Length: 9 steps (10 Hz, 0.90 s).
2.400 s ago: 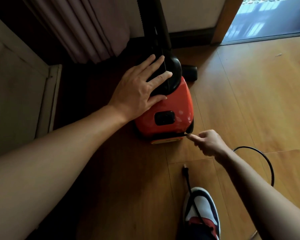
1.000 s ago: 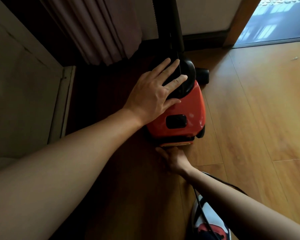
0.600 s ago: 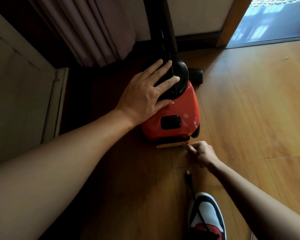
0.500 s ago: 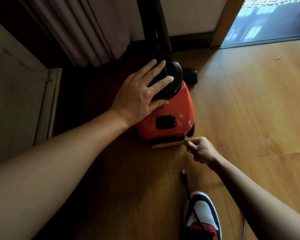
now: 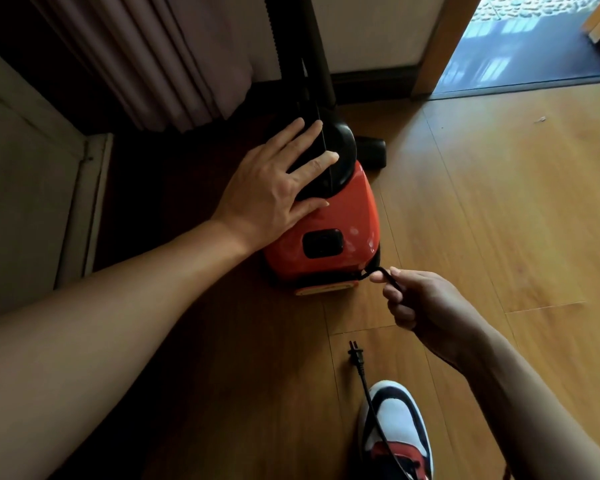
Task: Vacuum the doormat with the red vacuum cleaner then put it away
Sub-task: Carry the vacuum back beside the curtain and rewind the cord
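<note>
The red vacuum cleaner stands on the wooden floor near the wall, with a black top and a black hose rising behind it. My left hand lies flat on its top, fingers spread and straight. My right hand is just right of the vacuum's rear bottom corner and pinches the black power cord where it leaves the body. The cord's plug lies on the floor in front of my shoe. The doormat is not in view.
A curtain hangs at the back left beside a pale cabinet panel. A black nozzle lies behind the vacuum. My shoe is at the bottom, with cord running over it. A doorway opens at the back right.
My right hand reached in to the vacuum's rear base, then drew back to the right, pinching the cord. The left hand stayed on top of the vacuum.
</note>
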Motion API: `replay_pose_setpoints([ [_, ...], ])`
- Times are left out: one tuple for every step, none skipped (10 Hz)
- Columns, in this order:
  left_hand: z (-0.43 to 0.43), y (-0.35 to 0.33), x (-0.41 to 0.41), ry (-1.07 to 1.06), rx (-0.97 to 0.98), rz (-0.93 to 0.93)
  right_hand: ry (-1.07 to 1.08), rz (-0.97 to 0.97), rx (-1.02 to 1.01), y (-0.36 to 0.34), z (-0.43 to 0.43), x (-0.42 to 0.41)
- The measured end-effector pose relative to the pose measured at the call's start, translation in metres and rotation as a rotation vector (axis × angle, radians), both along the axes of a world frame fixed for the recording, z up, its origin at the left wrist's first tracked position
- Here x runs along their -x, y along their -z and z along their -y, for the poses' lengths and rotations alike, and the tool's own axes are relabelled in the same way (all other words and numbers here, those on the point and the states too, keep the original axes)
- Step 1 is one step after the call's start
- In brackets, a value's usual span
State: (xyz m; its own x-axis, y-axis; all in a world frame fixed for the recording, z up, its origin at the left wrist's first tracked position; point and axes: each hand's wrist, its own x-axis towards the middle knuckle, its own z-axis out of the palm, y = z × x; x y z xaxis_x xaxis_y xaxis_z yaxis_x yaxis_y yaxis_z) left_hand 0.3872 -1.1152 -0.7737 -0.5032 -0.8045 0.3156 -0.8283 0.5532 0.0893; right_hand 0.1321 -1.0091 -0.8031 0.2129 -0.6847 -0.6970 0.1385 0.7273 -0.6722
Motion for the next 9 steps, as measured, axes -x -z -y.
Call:
replay_pose_setpoints([
  [-0.001,0.000,0.000,-0.002,0.002,0.004,0.020,0.037,0.017,-0.022,-0.008,-0.020],
  [0.000,-0.001,0.000,-0.004,0.007,0.002,-0.025,0.013,0.017,-0.027,-0.019,-0.049],
  [0.000,0.000,0.000,-0.002,0.010,0.002,-0.006,0.010,0.027,-0.021,-0.025,-0.076],
  [0.000,0.000,0.001,-0.001,0.017,0.001,0.017,0.014,0.044,-0.013,-0.023,-0.093],
  [0.001,0.001,0.002,-0.002,0.018,0.004,0.053,0.046,0.030,-0.002,-0.021,-0.109],
  [0.001,0.002,0.001,0.001,0.024,0.012,0.076,0.095,0.010,0.014,-0.022,-0.123],
  [0.001,0.001,0.000,0.001,0.024,0.016,0.099,0.119,0.000,0.033,-0.027,-0.134],
  [0.001,0.001,0.000,0.000,0.018,0.016,0.076,0.110,-0.053,0.048,-0.033,-0.145],
  [0.001,0.000,0.000,0.002,0.010,0.016,0.023,0.074,-0.033,0.059,-0.035,-0.150],
])
